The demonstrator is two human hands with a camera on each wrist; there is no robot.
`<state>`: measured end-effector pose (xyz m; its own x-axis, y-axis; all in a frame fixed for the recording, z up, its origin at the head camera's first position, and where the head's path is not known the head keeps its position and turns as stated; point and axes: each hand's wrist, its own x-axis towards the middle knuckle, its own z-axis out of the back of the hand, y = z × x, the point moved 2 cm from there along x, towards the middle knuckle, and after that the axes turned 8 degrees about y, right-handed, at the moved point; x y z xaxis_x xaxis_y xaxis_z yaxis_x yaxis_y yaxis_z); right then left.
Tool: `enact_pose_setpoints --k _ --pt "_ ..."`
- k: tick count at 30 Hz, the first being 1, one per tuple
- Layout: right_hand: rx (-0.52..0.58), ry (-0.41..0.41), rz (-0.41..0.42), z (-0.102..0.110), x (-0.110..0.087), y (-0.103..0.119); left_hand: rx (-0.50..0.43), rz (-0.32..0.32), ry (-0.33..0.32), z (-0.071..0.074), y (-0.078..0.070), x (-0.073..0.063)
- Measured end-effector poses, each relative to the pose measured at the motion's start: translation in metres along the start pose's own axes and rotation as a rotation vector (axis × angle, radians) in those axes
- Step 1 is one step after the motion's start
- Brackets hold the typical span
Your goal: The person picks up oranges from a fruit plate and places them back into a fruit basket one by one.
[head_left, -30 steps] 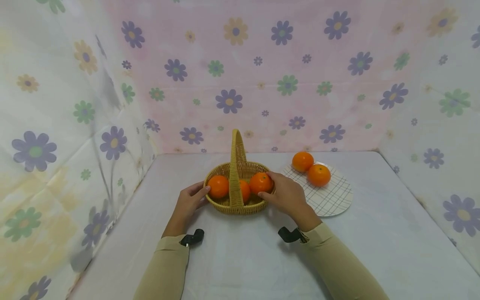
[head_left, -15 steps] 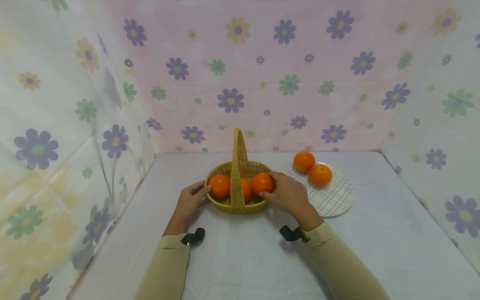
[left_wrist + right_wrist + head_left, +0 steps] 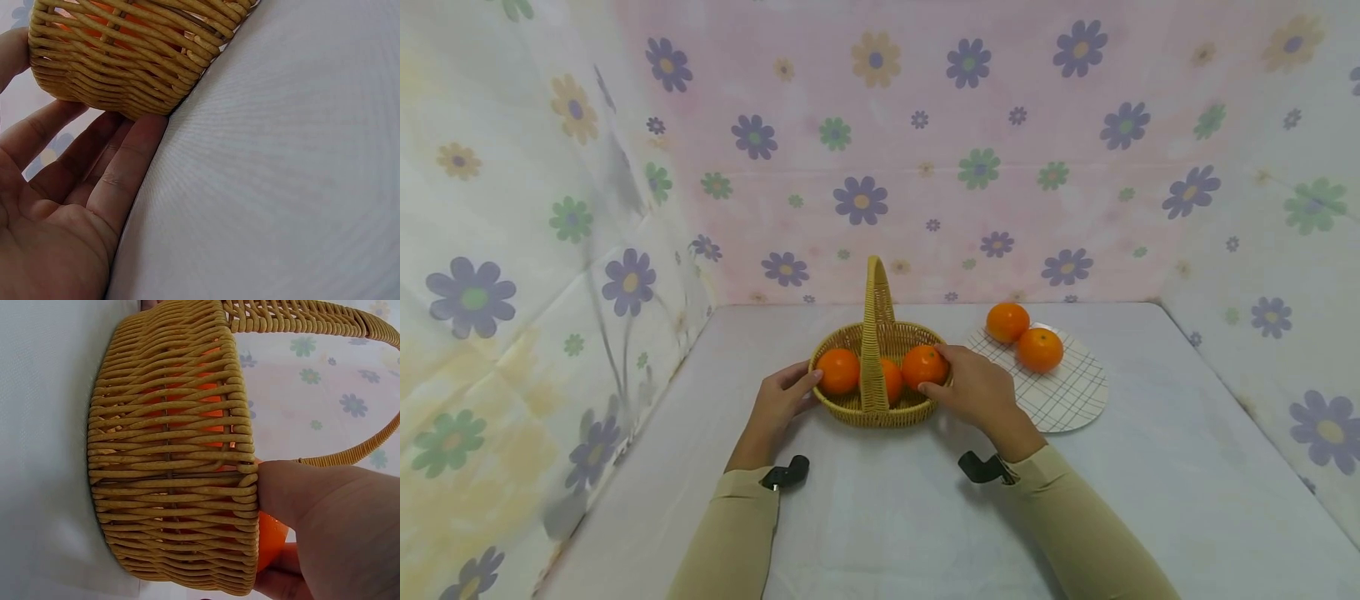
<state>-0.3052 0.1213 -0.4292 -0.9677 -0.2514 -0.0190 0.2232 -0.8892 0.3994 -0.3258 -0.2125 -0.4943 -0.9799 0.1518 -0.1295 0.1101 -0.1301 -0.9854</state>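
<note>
A yellow-brown wicker basket [image 3: 880,419] with a tall arched handle stands upright on the table. Three oranges lie inside: one left [image 3: 838,372], a middle orange [image 3: 892,383] partly behind the handle, and one right [image 3: 924,367]. My left hand [image 3: 778,408] holds the basket's left end, thumb at the rim; in the left wrist view its fingers [image 3: 122,169] touch the low side of the wicker [image 3: 125,56]. My right hand [image 3: 981,392] reaches over the right rim and grips the right orange between thumb and fingers. The right wrist view shows that orange [image 3: 272,540] partly hidden by wicker and thumb.
To the right, a round white plate-like mat [image 3: 1067,400] with a grid pattern bears two more oranges, one at the back [image 3: 1007,322] and one nearer [image 3: 1040,350]. A white cloth covers the table [image 3: 880,517]. Flower-printed sheets [image 3: 925,208] enclose the back and sides.
The whole view shifts slightly between the first two frames. Both hands, the basket and the oranges otherwise keep their places.
</note>
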Motion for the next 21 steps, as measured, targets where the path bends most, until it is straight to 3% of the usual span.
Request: enact_pose_setpoints --k 10,21 --pt "-0.027 -0.001 0.018 0.001 0.001 0.002 -0.009 -0.014 0.004 0.002 0.003 0.002" --pt "-0.048 0.081 -0.004 -0.003 0.011 0.006 -0.033 -0.038 -0.001 -0.002 0.003 0.002"
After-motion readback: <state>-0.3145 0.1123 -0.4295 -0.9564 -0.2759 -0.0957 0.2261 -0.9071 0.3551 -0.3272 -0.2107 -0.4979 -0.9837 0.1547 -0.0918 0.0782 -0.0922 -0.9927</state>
